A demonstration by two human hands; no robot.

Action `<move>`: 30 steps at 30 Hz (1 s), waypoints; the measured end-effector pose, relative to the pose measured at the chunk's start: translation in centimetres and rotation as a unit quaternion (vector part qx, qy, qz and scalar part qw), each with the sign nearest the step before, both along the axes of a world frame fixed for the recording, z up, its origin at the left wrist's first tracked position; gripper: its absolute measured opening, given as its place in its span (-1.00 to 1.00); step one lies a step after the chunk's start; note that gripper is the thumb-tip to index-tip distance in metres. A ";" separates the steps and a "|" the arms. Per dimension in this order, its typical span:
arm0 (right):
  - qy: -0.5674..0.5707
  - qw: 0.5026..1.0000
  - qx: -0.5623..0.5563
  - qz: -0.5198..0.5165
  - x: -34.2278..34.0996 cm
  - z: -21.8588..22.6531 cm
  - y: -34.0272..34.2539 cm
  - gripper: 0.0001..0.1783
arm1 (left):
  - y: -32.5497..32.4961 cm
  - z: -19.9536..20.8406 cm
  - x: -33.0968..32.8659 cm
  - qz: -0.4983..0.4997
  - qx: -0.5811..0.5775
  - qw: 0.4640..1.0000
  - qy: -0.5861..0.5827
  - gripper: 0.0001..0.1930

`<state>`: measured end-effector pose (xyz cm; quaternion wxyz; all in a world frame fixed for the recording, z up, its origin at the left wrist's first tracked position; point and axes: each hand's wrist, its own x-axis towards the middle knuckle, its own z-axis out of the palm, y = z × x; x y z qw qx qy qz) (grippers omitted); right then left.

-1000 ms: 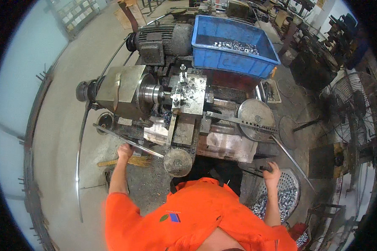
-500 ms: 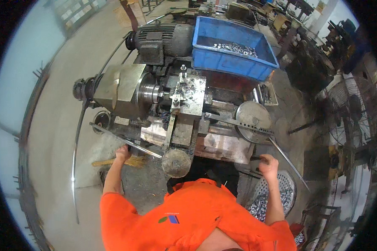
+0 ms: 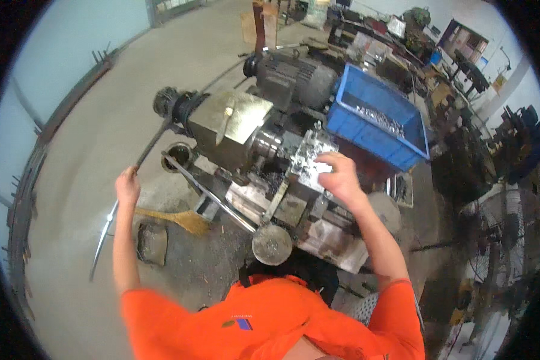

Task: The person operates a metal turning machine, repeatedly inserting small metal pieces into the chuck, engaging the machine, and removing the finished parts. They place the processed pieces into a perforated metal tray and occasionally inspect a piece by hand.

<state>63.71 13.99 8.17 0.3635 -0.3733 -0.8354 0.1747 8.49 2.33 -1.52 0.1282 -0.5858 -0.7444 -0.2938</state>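
Note:
My left hand (image 3: 128, 187) is closed around the long metal lever (image 3: 153, 144) that slants down from the left end of a small lathe's headstock (image 3: 222, 123). Over the metal tool block (image 3: 311, 157) in the middle of the lathe is my right hand (image 3: 340, 178). Its thumb and fingers curl toward each other; whether a small part sits between them is hidden by blur. Just left of the block is the round chuck (image 3: 266, 146). A second rod (image 3: 213, 198) and a round disc (image 3: 272, 244) lie between my arms.
A blue bin (image 3: 375, 117) holding small metal parts stands behind the lathe, beside a ribbed motor (image 3: 294, 78). A straw broom (image 3: 189, 221) and a dustpan-like tray (image 3: 152, 241) lie on the floor at left. At lower right, a perforated basket (image 3: 364, 307) is partly covered by my arm.
My left hand has left the lathe's front and taken hold of the long lever, which has shifted. My right hand has risen from near the basket to the tool block. The view has turned.

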 end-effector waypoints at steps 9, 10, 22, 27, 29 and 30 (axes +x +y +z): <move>-0.295 0.952 -0.032 -0.074 -11.7 -2.7 6.0 -0.68 | -7.2 -2.0 -5.6 0.281 -0.240 0.929 0.024 -0.50; -0.309 0.948 -0.049 -0.063 -11.6 -2.6 5.9 -0.65 | -6.9 -2.4 -7.0 0.302 -0.241 0.922 0.023 -0.50; -0.268 0.961 -0.014 -0.068 -10.7 -3.4 5.5 -0.72 | -8.7 0.2 9.8 0.292 -0.218 0.928 -0.081 -0.63; -0.309 0.942 -0.054 -0.122 -8.6 -0.8 5.7 -0.69 | -8.4 0.7 6.5 0.140 -0.309 0.940 -0.040 -0.69; -0.308 0.931 -0.104 -0.166 -6.3 2.9 5.2 -0.66 | -8.0 0.9 4.4 0.048 -0.325 0.945 0.012 -0.69; -0.293 0.926 -0.126 -0.200 -4.7 4.5 5.4 -0.65 | -7.5 -0.2 3.0 0.036 -0.313 0.940 -0.134 -0.70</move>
